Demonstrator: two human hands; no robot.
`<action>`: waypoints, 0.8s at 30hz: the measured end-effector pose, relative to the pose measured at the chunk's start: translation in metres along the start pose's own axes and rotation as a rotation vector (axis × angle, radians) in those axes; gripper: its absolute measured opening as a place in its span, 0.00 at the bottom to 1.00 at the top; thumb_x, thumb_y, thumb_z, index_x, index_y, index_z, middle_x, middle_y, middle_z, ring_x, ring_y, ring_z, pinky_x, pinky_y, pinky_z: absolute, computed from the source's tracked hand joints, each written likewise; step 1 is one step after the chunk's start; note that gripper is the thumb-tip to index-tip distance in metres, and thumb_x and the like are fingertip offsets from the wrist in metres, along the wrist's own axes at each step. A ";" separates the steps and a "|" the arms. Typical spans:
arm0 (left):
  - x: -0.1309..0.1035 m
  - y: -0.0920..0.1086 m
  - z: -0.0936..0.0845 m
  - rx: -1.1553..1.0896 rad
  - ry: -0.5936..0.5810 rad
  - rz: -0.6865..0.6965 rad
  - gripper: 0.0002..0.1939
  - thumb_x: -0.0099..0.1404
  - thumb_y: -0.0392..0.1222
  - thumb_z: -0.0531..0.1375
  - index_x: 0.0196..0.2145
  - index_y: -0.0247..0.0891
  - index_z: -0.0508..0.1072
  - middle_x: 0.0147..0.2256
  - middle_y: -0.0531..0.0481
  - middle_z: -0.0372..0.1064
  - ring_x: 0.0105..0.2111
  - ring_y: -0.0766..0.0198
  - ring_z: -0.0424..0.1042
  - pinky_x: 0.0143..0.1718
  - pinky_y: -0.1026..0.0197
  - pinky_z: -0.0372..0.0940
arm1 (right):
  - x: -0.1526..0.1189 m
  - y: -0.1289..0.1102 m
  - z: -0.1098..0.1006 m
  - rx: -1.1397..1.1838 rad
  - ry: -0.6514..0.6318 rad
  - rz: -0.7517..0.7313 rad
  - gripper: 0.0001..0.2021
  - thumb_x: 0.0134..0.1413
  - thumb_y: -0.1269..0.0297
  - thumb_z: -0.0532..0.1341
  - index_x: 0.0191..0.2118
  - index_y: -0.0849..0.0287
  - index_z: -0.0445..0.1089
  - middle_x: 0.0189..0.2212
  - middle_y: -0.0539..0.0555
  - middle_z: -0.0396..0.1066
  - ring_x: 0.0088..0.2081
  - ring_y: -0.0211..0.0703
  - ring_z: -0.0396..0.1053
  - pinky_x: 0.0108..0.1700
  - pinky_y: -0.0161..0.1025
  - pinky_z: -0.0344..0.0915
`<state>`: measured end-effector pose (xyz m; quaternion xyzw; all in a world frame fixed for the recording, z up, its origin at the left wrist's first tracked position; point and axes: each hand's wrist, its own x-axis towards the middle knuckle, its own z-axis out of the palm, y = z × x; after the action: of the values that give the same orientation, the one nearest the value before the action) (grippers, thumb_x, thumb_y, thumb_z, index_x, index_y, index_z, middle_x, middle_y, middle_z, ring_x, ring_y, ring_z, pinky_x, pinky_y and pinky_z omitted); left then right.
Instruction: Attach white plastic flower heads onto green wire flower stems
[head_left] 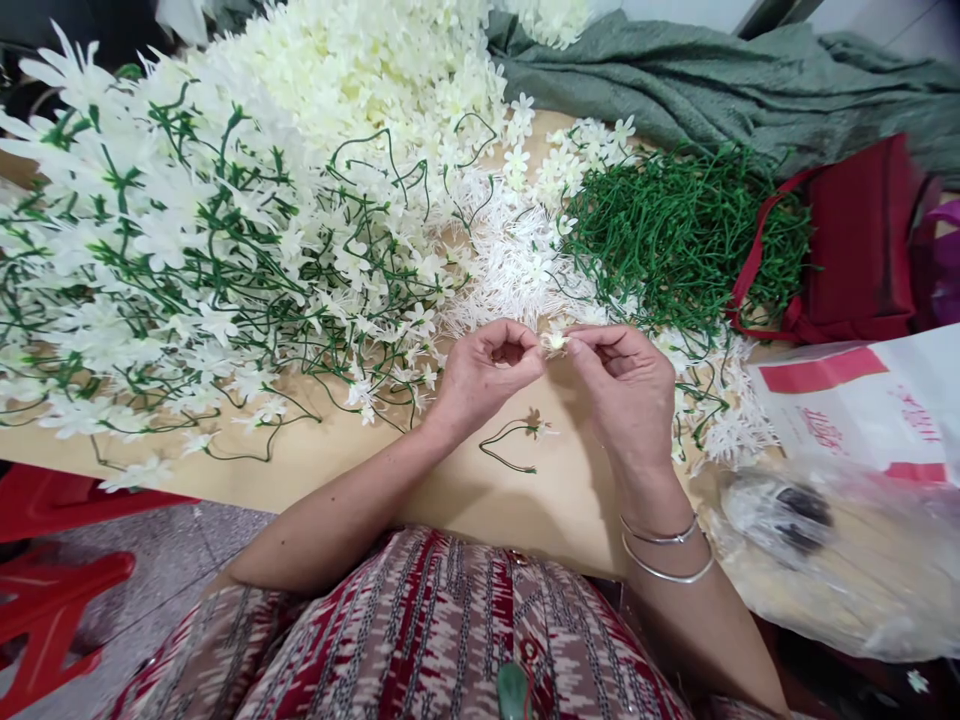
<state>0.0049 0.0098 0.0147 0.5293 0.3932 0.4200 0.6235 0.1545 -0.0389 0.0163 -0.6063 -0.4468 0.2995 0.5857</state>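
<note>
The small white flower (555, 342) is up between the two hands, over the counter (555, 500). The right hand (622, 390) has its thumb and first finger pinched on one side of it. The left hand (491, 375) has its fingers closed in a pinch at the other side. I cannot tell if those fingers hold a bit of the flower or only sit next to it, because that spot is too small to see well.

The flower looks very light. It seems thin and soft, like cloth, so a hard squeeze could bend or crease it. The best place to hold it is probably low down, near the middle, where the petals meet. A hold on just a petal tip might slip or pull it out of shape.

A loose green stem (507, 461) lies on the counter just below the hands. It looks thin and bendy, but stiffer than the petals, so its long part should be easy to grip.

Past the hands is a heap of thin white threads (517, 265), which look easy to tangle. A pile of green stems (667, 235) is to the right, and lots of stemmed white flowers (210, 260) fill the left.
</note>
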 end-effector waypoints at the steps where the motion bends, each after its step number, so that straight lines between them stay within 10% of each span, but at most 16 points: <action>1: 0.000 0.000 0.000 -0.005 0.007 0.002 0.11 0.59 0.45 0.71 0.30 0.36 0.75 0.28 0.52 0.73 0.29 0.69 0.67 0.33 0.65 0.62 | 0.000 0.000 -0.001 -0.005 0.006 -0.010 0.03 0.58 0.63 0.70 0.36 0.54 0.78 0.35 0.51 0.81 0.38 0.42 0.78 0.43 0.42 0.76; 24: -0.002 -0.005 -0.001 -0.007 -0.038 0.000 0.14 0.65 0.50 0.69 0.32 0.37 0.75 0.30 0.51 0.73 0.31 0.67 0.70 0.36 0.63 0.64 | -0.006 0.000 0.007 0.092 -0.043 0.034 0.02 0.57 0.64 0.71 0.36 0.54 0.79 0.32 0.48 0.78 0.34 0.38 0.74 0.38 0.38 0.72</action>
<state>0.0043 0.0078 0.0094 0.5352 0.3800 0.4112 0.6326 0.1459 -0.0412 0.0140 -0.5795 -0.4349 0.3426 0.5981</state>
